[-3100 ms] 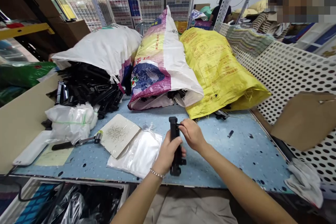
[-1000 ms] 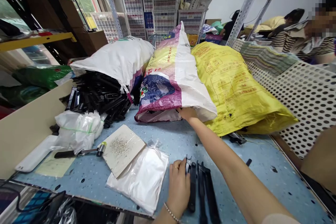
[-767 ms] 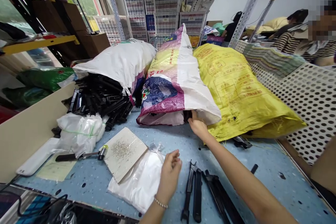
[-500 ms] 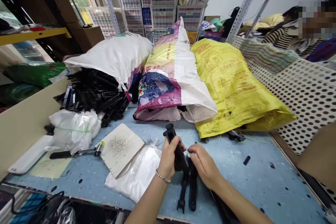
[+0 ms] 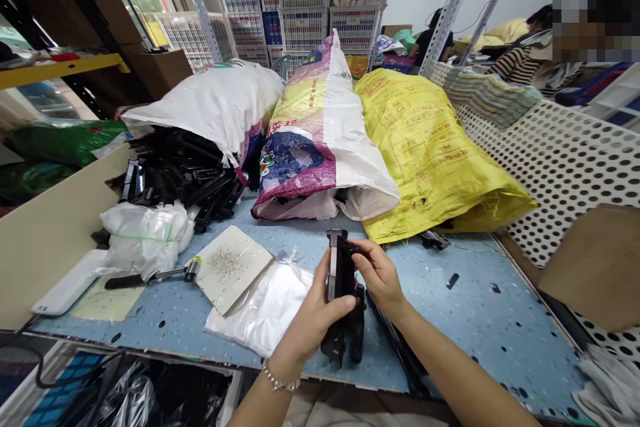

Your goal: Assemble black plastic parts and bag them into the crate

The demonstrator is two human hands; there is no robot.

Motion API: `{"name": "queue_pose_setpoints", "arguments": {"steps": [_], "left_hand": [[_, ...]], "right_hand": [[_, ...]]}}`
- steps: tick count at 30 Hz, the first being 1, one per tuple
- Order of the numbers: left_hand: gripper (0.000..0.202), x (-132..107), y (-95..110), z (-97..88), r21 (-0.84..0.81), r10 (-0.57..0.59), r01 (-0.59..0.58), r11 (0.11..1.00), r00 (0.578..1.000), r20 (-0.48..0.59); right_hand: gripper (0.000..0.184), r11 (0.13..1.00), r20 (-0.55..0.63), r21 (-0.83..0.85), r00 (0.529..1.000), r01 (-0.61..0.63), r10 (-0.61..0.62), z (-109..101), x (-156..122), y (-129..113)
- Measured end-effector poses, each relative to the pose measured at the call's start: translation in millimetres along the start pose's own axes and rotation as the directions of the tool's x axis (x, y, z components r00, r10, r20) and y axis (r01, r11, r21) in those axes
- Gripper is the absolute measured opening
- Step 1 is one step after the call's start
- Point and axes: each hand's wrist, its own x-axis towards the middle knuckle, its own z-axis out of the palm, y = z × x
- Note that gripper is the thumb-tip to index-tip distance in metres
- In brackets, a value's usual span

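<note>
Black plastic bracket (image 5: 341, 273) right in front of the yellow sack (image 5: 430, 153) with its red print, a pink, blue and white sack (image 5: 320, 140) left of it, black-holed white perforated panel (image 5: 565, 173) to its right!

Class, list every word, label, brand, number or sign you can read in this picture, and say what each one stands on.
Yellow woven sack: red printed characters, too small and blurred to read.
Pink and white woven sack: red characters on its yellow band, running sideways, too blurred to read.
White woven sack: faint green print near its top, unreadable.
Nothing here can be quoted with certainty.
</note>
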Motion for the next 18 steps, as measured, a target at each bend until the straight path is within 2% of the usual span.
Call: {"name": "queue_pose_setpoints", "arguments": {"steps": [2, 5, 8, 11, 13, 15, 16, 18], "left_hand": [[0.081, -4, -1, 2.3, 0.051, 0.012, -0.011, 0.999, 0.999, -0.030], [0.082, -8, -7, 6.9, 0.224, 0.128, -0.099, 0.970, 0.984, -0.121], [0.083, -11, -11, 10.4, 0.283, 0.169, -0.125, 0.951, 0.976, -0.137], [0.083, -14, -12, 13.4, 0.336, 0.177, -0.126, 0.933, 0.976, -0.127], [0.083, -14, -13, 14.8, 0.400, 0.188, -0.126, 0.908, 0.975, -0.120], [0.084, -13, -14, 14.7, 0.499, 0.210, -0.124, 0.857, 0.970, -0.120], [0.084, -13, -14, 13.8, 0.553, 0.217, -0.117, 0.825, 0.969, -0.119], [0.084, -10, -14, 10.1, 0.626, 0.214, -0.097, 0.774, 0.970, -0.113]], "right_hand": [[0.027, 1.000, 0.016, 0.003, 1.000, -0.020, 0.020, -1, -1, 1], [0.023, 0.987, 0.072, -0.139, 0.995, 0.079, -0.070, -9, 0, 0], [0.025, 0.955, 0.098, -0.244, 0.984, 0.168, -0.148, -16, 1, 1], [0.028, 0.969, 0.073, -0.205, 0.990, 0.134, -0.122, -14, -3, 0], [0.029, 0.997, 0.052, -0.081, 0.999, 0.019, -0.014, -8, -6, -3], [0.032, 0.964, 0.052, 0.159, 0.976, -0.215, 0.209, 1, -8, -7], [0.035, 0.888, 0.098, 0.294, 0.935, -0.354, 0.340, 4, -8, -8], [0.040, 0.665, 0.283, 0.457, 0.806, -0.590, 0.520, 7, -7, -10]]}}
